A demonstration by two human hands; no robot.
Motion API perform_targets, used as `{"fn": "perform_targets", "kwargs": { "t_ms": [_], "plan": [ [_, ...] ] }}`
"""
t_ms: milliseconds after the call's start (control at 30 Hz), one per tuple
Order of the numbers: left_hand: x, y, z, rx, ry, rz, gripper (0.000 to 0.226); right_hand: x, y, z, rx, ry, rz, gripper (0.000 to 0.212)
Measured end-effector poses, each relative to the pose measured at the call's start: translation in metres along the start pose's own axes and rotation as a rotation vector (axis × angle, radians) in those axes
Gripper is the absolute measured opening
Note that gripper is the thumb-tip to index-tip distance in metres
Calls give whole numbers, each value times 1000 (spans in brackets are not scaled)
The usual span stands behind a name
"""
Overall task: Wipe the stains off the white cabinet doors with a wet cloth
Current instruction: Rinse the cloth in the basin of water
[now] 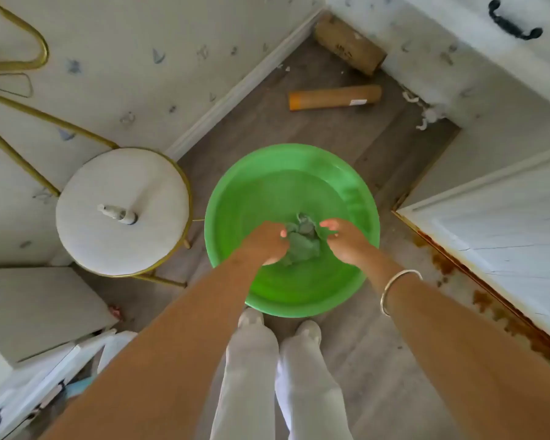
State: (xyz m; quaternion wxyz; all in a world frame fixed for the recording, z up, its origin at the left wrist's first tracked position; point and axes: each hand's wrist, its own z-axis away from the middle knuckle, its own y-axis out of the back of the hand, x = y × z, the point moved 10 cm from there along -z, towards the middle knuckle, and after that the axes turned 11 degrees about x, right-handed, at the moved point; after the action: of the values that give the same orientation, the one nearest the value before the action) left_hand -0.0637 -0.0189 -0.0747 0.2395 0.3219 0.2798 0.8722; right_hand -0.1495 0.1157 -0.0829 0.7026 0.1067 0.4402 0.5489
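A bright green round basin (267,185) stands on the floor in front of my feet. Inside it lies a bunched grey-green cloth (302,239). My left hand (267,242) grips the cloth's left side with curled fingers, and my right hand (346,239) grips its right side. A silver bangle sits on my right wrist. To the right stands a white cabinet door (505,236) whose lower edge carries brown rusty stains (489,300). At the top right is another white cabinet front (477,36) with grey smudges and a black handle (511,22).
A round white stool (121,211) with gold legs stands left of the basin, a small pump bottle (118,214) lying on it. Two cardboard tubes (334,96) lie on the floor beyond the basin. White furniture pieces fill the lower left. The smudged wall runs along the top left.
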Motion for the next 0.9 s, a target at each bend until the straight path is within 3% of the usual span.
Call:
{"fn": "perform_targets", "kwargs": {
  "t_ms": [167,200,367,533,667,733,800,900],
  "plan": [
    [-24,-27,-22,53,179,50,72,2,-25,-16,59,-14,23,51],
    [-27,-35,-26,55,204,105,72,6,-33,-19,61,-29,-5,54],
    [-31,-49,-25,108,262,337,24,17,-76,-25,-25,-84,-123,81],
    [-60,-46,-24,171,326,245,30,26,-89,-14,-156,-173,-99,65],
    [-78,-19,-28,270,356,264,40,25,-65,-14,-9,-185,-61,50],
    [-85,-13,-29,304,377,325,45,25,-51,-16,102,-238,-195,44],
    [-92,-17,-26,289,450,464,44,28,-50,-15,131,-386,-484,39],
    [-87,-41,-12,177,663,914,26,17,-59,3,81,-592,-856,24]
  ]
}}
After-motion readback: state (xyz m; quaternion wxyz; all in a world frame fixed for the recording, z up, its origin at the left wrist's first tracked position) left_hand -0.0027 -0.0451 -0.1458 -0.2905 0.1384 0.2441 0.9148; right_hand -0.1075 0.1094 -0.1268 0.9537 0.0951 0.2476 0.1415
